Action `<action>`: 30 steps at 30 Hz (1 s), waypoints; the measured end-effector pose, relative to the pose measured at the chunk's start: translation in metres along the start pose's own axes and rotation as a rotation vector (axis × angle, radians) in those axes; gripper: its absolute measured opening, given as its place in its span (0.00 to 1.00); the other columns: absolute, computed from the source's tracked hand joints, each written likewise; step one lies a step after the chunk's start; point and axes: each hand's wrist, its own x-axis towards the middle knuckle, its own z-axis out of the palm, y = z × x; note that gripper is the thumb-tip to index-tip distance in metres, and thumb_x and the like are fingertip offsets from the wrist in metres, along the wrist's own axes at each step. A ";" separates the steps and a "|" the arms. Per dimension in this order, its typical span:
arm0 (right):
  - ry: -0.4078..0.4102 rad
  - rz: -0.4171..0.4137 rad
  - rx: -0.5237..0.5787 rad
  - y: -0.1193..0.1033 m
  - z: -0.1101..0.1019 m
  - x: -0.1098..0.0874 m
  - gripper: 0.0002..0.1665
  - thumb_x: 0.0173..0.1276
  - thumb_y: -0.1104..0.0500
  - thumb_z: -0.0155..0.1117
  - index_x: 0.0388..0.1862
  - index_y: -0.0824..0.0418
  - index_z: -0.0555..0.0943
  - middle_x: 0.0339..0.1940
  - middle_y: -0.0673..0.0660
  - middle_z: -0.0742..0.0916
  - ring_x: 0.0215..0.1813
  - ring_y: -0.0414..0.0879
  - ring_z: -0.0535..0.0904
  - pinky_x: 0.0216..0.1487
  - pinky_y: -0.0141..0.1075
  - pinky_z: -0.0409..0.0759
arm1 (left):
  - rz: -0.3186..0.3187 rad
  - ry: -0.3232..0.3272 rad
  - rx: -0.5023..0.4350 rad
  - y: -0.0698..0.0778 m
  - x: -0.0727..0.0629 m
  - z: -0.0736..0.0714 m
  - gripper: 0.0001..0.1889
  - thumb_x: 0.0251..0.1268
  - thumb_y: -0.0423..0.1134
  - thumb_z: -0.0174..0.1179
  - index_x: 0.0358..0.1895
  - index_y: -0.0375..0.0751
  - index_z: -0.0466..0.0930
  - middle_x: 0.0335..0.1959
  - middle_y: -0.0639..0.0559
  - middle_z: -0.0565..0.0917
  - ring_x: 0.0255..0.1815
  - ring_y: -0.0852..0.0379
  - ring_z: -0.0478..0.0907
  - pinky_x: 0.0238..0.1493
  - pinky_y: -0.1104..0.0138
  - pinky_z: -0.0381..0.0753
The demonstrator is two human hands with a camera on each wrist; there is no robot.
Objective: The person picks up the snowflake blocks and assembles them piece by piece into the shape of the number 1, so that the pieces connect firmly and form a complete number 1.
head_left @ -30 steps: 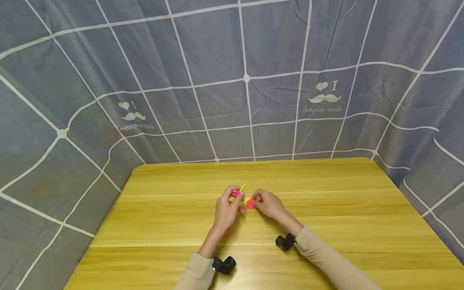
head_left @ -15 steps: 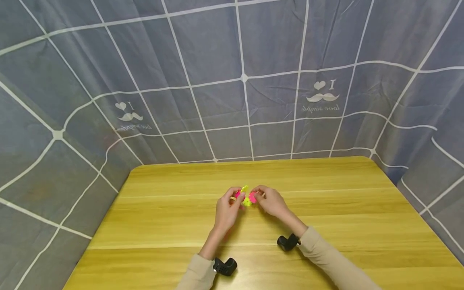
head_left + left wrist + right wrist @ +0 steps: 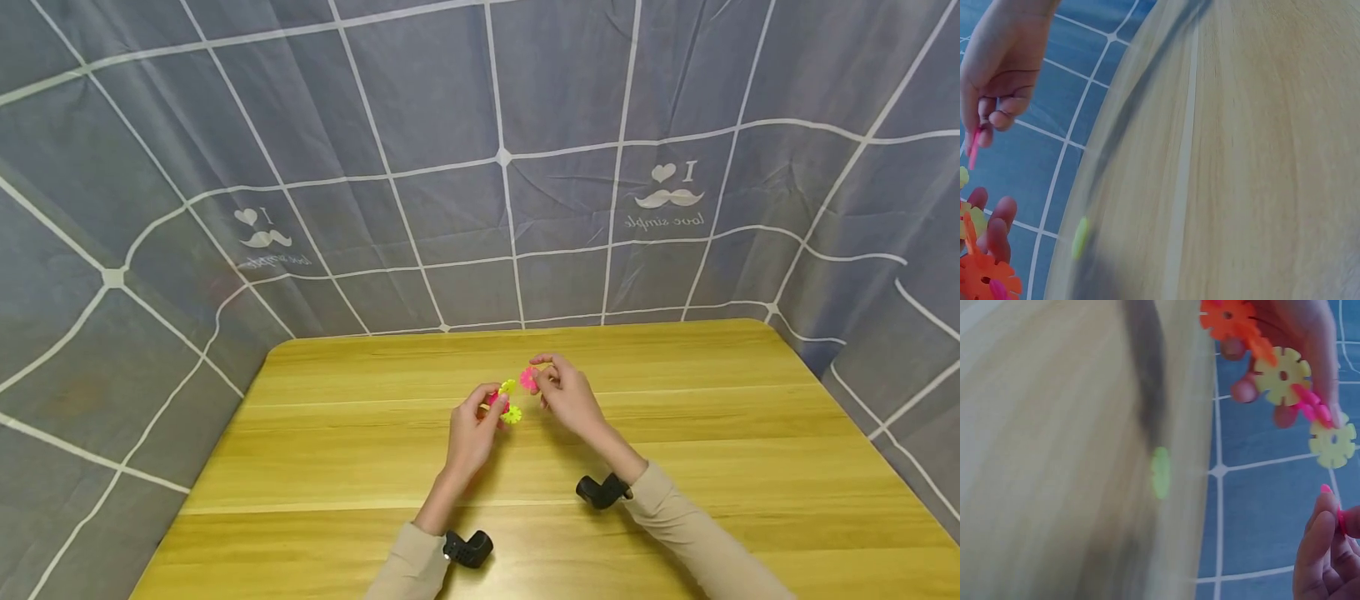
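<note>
My left hand (image 3: 474, 429) holds a chain of slotted plastic flower discs, its fingers and thumb on a pink disc (image 3: 1312, 405) between two yellow ones. An end yellow disc (image 3: 1332, 441) sticks out beyond the fingertips. Toward the other end the chain runs through a yellow disc (image 3: 1282, 376) to orange discs (image 3: 1227, 316). Above and to the right, my right hand (image 3: 567, 398) pinches a separate pink disc (image 3: 529, 379) between thumb and fingers. A gap shows between that disc and the chain. The left hand partly hides the chain in the head view.
A loose yellow-green disc (image 3: 1080, 237) lies on the wooden table (image 3: 360, 467), seen in both wrist views. Dark wrist cameras sit on the left wrist (image 3: 468, 549) and right wrist (image 3: 602, 492). A grey curtain (image 3: 450, 217) with white lines surrounds the table's back and sides.
My right hand has moved up and away from the chain, carrying the pink disc, which was close against a yellow disc before. The left hand has hardly moved.
</note>
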 end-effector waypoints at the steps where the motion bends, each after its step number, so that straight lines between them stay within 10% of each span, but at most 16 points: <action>1: 0.006 -0.008 0.012 -0.002 -0.001 0.000 0.15 0.73 0.62 0.52 0.56 0.64 0.75 0.30 0.67 0.84 0.24 0.61 0.79 0.21 0.29 0.72 | -0.001 -0.002 -0.003 0.001 0.000 0.000 0.13 0.71 0.37 0.55 0.51 0.33 0.79 0.34 0.36 0.82 0.21 0.63 0.78 0.17 0.75 0.71; 7: 0.035 -0.041 0.047 -0.013 -0.005 0.001 0.16 0.73 0.60 0.56 0.55 0.66 0.76 0.28 0.61 0.85 0.21 0.54 0.78 0.22 0.29 0.74 | -0.001 -0.007 0.020 -0.001 0.001 0.002 0.12 0.71 0.36 0.54 0.50 0.33 0.79 0.31 0.39 0.82 0.20 0.62 0.79 0.20 0.63 0.80; 14: 0.046 -0.069 0.030 -0.020 -0.005 0.000 0.14 0.70 0.63 0.57 0.53 0.64 0.78 0.28 0.62 0.86 0.20 0.44 0.76 0.21 0.29 0.74 | 0.000 0.007 -0.001 -0.032 0.011 0.011 0.13 0.71 0.42 0.55 0.50 0.39 0.80 0.34 0.35 0.83 0.26 0.38 0.83 0.20 0.75 0.72; 30: 0.028 -0.104 -0.049 -0.020 -0.004 -0.002 0.12 0.69 0.63 0.58 0.50 0.63 0.80 0.26 0.61 0.87 0.18 0.40 0.74 0.19 0.29 0.71 | 0.057 0.021 0.054 -0.032 0.011 0.012 0.14 0.69 0.46 0.58 0.47 0.40 0.81 0.32 0.46 0.85 0.26 0.40 0.84 0.16 0.74 0.72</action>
